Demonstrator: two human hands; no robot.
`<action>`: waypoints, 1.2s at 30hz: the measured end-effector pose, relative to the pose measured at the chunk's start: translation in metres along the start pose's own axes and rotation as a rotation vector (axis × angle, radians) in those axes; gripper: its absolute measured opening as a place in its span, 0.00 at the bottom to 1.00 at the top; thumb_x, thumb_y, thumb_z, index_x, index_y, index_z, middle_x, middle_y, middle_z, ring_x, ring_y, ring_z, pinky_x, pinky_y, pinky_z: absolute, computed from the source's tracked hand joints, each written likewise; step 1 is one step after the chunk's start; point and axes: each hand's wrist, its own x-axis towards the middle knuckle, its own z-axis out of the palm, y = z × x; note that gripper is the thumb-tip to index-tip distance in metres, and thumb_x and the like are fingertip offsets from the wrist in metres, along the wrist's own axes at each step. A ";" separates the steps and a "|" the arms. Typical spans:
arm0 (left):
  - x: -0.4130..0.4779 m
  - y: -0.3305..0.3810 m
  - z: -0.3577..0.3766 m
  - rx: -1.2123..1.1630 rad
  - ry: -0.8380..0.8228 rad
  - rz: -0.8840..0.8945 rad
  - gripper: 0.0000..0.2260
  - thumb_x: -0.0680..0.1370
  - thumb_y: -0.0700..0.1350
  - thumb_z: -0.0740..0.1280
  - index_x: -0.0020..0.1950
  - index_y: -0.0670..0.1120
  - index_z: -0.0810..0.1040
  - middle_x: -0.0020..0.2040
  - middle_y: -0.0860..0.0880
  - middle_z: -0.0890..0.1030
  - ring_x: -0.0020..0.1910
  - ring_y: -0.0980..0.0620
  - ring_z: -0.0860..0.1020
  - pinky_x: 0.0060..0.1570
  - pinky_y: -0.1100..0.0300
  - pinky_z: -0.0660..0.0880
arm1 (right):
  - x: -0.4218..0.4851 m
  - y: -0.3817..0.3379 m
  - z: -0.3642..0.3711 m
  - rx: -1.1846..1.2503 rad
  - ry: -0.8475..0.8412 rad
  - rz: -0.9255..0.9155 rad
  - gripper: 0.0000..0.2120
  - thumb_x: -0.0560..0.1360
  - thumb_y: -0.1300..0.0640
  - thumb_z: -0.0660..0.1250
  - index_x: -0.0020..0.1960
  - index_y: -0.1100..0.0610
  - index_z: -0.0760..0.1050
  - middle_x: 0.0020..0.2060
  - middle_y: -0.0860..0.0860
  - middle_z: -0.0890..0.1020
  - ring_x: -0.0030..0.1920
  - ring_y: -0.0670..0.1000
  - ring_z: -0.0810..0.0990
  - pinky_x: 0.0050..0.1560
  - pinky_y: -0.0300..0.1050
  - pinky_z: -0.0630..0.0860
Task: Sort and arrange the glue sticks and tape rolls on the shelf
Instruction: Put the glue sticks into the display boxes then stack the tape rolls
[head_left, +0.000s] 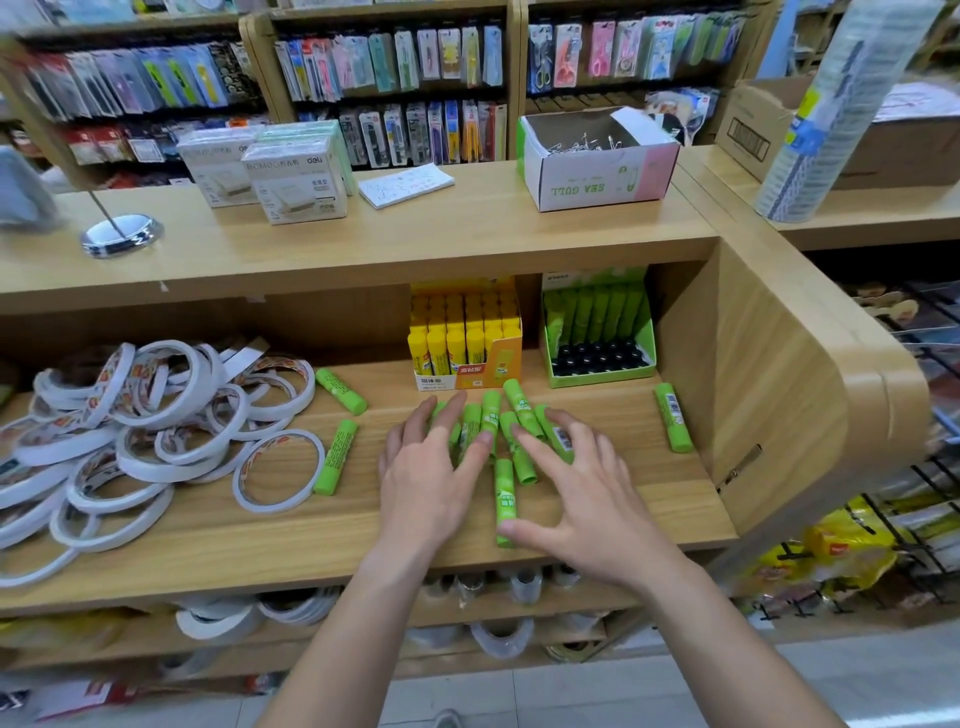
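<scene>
Several green glue sticks (491, 418) lie bunched on the wooden shelf (260, 540), between my two hands. My left hand (431, 473) rests flat on the left side of the bunch, fingers spread. My right hand (576, 493) covers the right side, fingers apart, thumb touching one glue stick (504, 493) near the front edge. Loose green sticks lie apart: two to the left (340, 391) (335, 457) and one at the far right (673, 417). A heap of white tape rolls (145, 441) fills the shelf's left part.
At the back of the shelf stand a yellow glue-stick box (465, 338) and a green box (597, 332) with black-capped sticks. The top counter holds white boxes (296, 176), a notepad (405, 184) and a clip box (597, 161). More tape lies on the shelf below (291, 608).
</scene>
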 end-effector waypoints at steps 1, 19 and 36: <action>0.003 0.002 0.001 0.021 -0.004 -0.025 0.27 0.79 0.67 0.57 0.78 0.64 0.60 0.79 0.54 0.62 0.75 0.46 0.59 0.72 0.45 0.59 | -0.002 0.000 0.001 -0.026 -0.007 -0.011 0.42 0.69 0.23 0.56 0.78 0.32 0.44 0.77 0.46 0.48 0.74 0.52 0.53 0.74 0.56 0.59; -0.008 0.001 -0.002 -0.063 0.058 -0.133 0.30 0.81 0.57 0.62 0.81 0.50 0.58 0.80 0.48 0.62 0.77 0.44 0.57 0.76 0.48 0.56 | 0.028 -0.003 -0.001 -0.042 0.068 0.082 0.31 0.80 0.33 0.51 0.80 0.41 0.52 0.79 0.50 0.53 0.78 0.54 0.55 0.75 0.57 0.57; 0.007 0.023 0.003 -0.080 0.115 -0.168 0.42 0.74 0.61 0.71 0.81 0.53 0.53 0.78 0.47 0.62 0.74 0.42 0.66 0.71 0.48 0.67 | 0.028 0.005 0.003 -0.149 -0.040 0.054 0.41 0.72 0.26 0.32 0.81 0.42 0.38 0.81 0.48 0.42 0.80 0.48 0.39 0.79 0.57 0.41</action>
